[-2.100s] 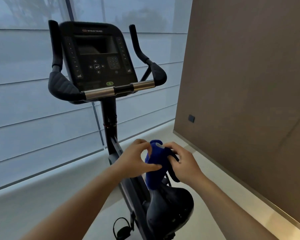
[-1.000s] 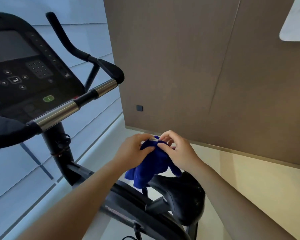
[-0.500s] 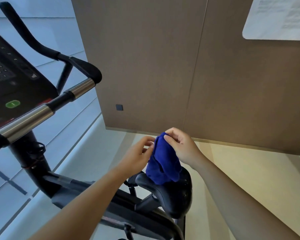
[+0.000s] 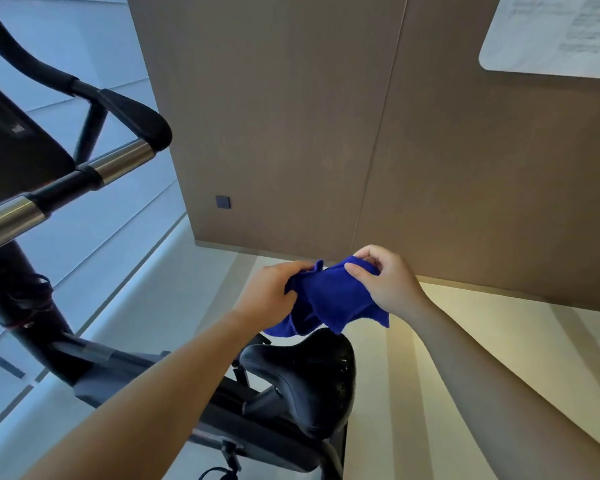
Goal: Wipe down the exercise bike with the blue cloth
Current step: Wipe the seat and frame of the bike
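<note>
The blue cloth (image 4: pixel 329 299) hangs crumpled in the air between both my hands, just above the bike's black saddle (image 4: pixel 312 375). My left hand (image 4: pixel 269 292) grips its left side. My right hand (image 4: pixel 385 282) pinches its upper right edge. The exercise bike's frame (image 4: pixel 129 368) runs from the saddle down to the left. Its handlebar (image 4: pixel 118 164), with chrome sections and black grips, crosses the upper left, and part of the dark console (image 4: pixel 11 150) shows at the left edge.
A brown panelled wall (image 4: pixel 326 116) stands close behind the saddle, with a small dark square switch (image 4: pixel 223 201) low on it and a white notice (image 4: pixel 551 32) at the upper right. Pale window blinds (image 4: pixel 111 244) fill the left. The floor (image 4: pixel 464 341) is light beige.
The view has swung right, so the console has slid mostly out of frame. Both hands have pulled the bunched cloth apart, spreading it wider above the saddle.
</note>
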### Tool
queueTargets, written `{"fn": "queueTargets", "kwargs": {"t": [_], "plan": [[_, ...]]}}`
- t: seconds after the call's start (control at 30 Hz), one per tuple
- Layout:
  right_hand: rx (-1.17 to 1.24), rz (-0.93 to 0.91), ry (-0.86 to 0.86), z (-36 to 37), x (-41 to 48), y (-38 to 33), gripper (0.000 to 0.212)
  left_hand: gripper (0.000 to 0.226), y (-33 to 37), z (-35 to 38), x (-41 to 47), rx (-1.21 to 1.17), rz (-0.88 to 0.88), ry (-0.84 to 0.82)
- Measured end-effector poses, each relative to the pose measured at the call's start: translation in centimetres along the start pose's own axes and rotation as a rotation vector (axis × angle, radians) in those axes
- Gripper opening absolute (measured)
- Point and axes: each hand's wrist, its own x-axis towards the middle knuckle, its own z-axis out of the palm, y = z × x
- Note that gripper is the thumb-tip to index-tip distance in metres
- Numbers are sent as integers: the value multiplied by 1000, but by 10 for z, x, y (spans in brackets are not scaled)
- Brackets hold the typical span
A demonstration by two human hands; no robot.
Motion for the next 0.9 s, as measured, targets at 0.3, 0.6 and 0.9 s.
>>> {"fn": "queueTargets", "kwargs": {"t": [0.3,0.6,0.9], "plan": [[-425,144,-236,40,-2,100,7,43,-35,83,-35,53,-187,-472],[-349,-72,-380,100,14,115,40,40,-50,84,-49,19,-432,-193],[-72,-8,-583,111,8,143,30,79,-56,97,-58,150,-490,-266]]}}
